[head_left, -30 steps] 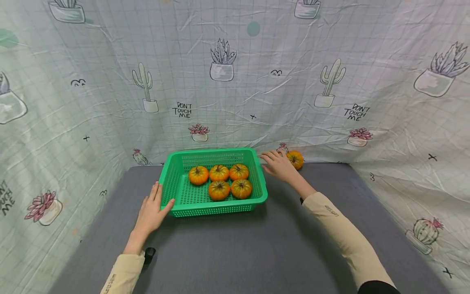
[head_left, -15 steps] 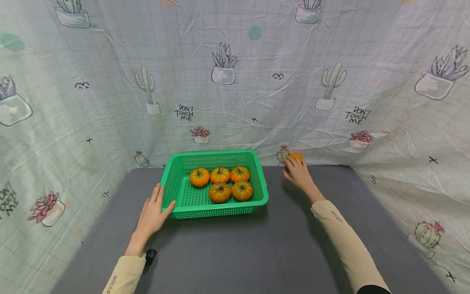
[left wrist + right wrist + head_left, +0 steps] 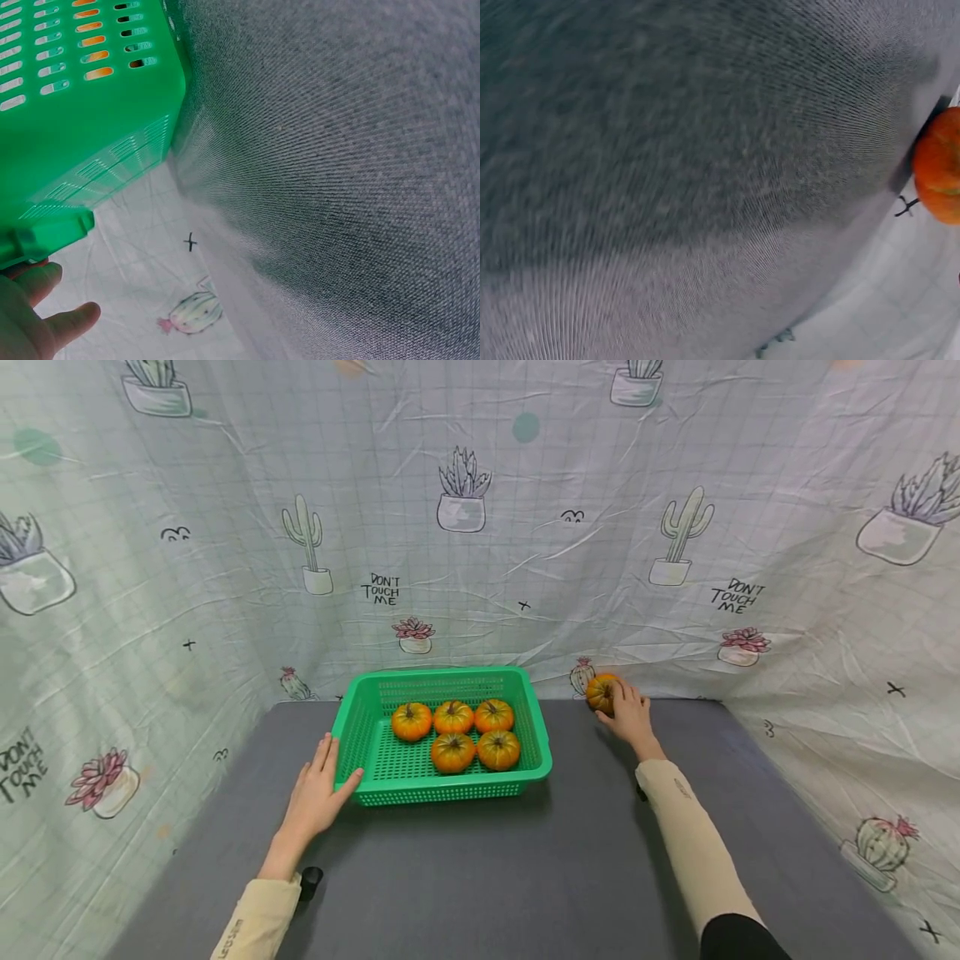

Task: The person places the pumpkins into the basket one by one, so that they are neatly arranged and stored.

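Note:
A small orange pumpkin (image 3: 601,692) is at the table's back edge, by the cloth. My right hand (image 3: 632,720) holds it from its right side, thumb in front and fingers by its upper right. In the right wrist view the pumpkin (image 3: 939,169) shows at the right edge; the hand is out of that frame. A green perforated basket (image 3: 442,792) holds several similar pumpkins (image 3: 453,752), grouped toward its right side. At the basket's left rim rests my left hand (image 3: 311,797), fingers straight, thumb toward the front corner. The left wrist view shows some left fingers (image 3: 71,324) under the basket's rim (image 3: 64,236).
A grey table surface (image 3: 465,877) extends in front of the basket. Pale cloth (image 3: 495,568) printed with potted cacti hangs behind and along both sides. A dark strap end (image 3: 311,881) shows at the left wrist.
My right hand has moved rightward from beside the basket, over the lone pumpkin, to its right side. That pumpkin has shifted slightly left. The left hand stays at the basket.

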Tool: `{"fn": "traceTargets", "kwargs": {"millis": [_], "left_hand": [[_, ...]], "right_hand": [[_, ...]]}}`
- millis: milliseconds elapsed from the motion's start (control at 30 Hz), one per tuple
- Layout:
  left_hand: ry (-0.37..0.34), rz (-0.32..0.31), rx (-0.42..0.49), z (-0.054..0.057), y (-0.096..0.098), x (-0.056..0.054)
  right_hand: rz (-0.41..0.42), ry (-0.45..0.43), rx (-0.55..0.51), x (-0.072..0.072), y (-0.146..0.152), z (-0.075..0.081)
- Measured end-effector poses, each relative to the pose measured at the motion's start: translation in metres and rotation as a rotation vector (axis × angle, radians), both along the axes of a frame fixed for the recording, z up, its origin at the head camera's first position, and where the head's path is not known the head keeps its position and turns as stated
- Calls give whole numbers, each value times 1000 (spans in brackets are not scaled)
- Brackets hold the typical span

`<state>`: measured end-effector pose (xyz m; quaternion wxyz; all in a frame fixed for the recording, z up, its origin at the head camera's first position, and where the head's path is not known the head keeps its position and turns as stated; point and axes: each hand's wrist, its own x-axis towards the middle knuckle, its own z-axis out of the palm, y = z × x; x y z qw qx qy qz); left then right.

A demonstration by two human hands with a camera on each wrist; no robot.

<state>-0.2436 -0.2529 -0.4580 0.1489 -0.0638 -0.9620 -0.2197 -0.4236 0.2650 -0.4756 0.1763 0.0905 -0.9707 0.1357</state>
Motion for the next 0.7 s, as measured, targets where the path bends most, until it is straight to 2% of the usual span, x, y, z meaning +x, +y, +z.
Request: {"fn": "traceTargets", "kwargs": {"millis": [133,267,533,700], "left_hand": [[-5,4,-1,0,-1,0],[-20,10,3,-1,0,0],[-35,11,4,0,-1,1],[-46,11,9,0,-1,-1]], "right_hand": [[-43,-57,-57,-6,3,-3],[-69,-101,-69,-11,5,-4],[-83,-174,-33,-18,4,-4],[-79,-181,-5,-22,1,-1]]}}
